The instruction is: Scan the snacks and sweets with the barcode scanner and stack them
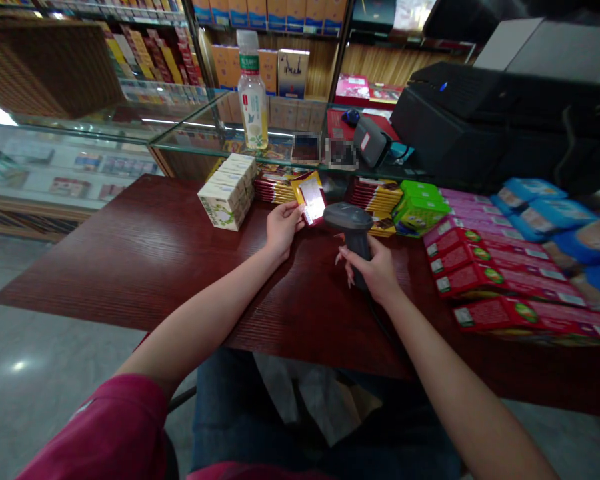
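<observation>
Head view, looking down over a dark red-brown wooden counter [145, 253]. The person's left hand [281, 227] holds a small flat yellow-and-red packet [310, 198] by its near-left edge, thumb and fingers pinching it so that its broad face, washed pale by a bright patch of light, tilts toward the right. The right hand [375, 270] is wrapped around the grip of a grey handheld barcode scanner [353, 227], fingers curled closed on the handle; whether the forefinger rests on a trigger cannot be told.

Key relation: the scanner's head lies just to the right of the packet and points leftward and away at it, the two near but apart. The packet's long axis runs roughly away from the viewer, leaning slightly; the lit patch falls on the face turned to the scanner. The left hand is the nearer to the packet and alone touches it.

Surroundings: a stack of white-and-green cartons [229, 192] stands just left of the left hand; long red boxes [485, 267] lie in rows at the right; a clear plastic bottle [253, 93] stands on the glass shelf [190, 133] behind.
</observation>
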Tool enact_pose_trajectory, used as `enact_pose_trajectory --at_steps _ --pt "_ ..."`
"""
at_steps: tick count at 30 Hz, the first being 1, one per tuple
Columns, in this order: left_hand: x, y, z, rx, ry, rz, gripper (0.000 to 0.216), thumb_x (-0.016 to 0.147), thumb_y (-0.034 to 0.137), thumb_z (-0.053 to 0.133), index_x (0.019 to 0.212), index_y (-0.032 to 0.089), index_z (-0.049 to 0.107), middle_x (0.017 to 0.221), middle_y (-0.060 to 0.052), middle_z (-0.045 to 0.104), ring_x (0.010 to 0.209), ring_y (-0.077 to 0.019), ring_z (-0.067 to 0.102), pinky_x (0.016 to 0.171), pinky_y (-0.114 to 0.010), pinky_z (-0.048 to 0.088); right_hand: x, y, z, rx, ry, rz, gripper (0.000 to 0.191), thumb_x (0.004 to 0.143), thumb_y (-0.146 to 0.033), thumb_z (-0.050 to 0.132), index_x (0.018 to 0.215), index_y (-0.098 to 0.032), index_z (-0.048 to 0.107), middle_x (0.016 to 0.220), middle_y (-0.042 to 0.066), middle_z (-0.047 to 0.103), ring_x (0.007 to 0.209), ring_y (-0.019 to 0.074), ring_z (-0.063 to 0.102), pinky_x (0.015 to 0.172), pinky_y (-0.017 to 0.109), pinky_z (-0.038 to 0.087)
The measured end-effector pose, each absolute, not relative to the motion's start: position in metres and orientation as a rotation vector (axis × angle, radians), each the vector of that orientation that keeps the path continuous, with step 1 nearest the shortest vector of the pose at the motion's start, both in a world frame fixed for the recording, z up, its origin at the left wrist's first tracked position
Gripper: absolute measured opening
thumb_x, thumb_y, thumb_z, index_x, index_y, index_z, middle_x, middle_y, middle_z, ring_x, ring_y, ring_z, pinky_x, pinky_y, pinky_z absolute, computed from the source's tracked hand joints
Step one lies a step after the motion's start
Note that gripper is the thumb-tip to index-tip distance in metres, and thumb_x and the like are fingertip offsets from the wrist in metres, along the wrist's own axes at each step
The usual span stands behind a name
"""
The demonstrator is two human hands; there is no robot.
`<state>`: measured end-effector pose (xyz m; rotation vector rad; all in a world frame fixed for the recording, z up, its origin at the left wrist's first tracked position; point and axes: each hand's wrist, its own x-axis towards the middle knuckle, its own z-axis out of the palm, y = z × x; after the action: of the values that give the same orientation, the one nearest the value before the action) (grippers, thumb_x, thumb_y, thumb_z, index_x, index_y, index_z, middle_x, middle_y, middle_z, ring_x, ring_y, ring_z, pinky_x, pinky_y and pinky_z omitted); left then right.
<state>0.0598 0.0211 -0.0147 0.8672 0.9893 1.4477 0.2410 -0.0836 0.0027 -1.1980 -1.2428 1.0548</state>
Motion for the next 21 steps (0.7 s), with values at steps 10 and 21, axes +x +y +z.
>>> enact_pose_trajectory --at_steps 10,21 --pt "0.082 0.007 -0.007 2.526 1.023 1.499 0.028 0.105 0.022 0.061 0.129 0.023 0.075 0.126 -0.006 0.081 0.113 -0.0185 0.078 0.096 -0.027 0.06 0.277 -0.052 -0.007 -1.186 -0.718 0.402 0.039 0.078 -0.049 0.077 0.103 -0.026 0.058 0.067 -0.003 0.063 0.039 0.0163 0.052 0.038 0.033 0.046" --pt "0.179 0.006 -0.018 2.649 1.083 0.889 0.039 0.1 0.01 0.055 0.136 0.015 0.071 0.144 -0.022 0.069 0.137 -0.0333 0.066 0.114 -0.044 0.054 0.288 -0.05 -0.012 -1.294 -0.788 0.396 0.051 0.092 -0.055 0.065 0.132 -0.025 0.055 0.074 0.003 0.068 0.049 0.0234 0.064 0.047 0.038 0.053"
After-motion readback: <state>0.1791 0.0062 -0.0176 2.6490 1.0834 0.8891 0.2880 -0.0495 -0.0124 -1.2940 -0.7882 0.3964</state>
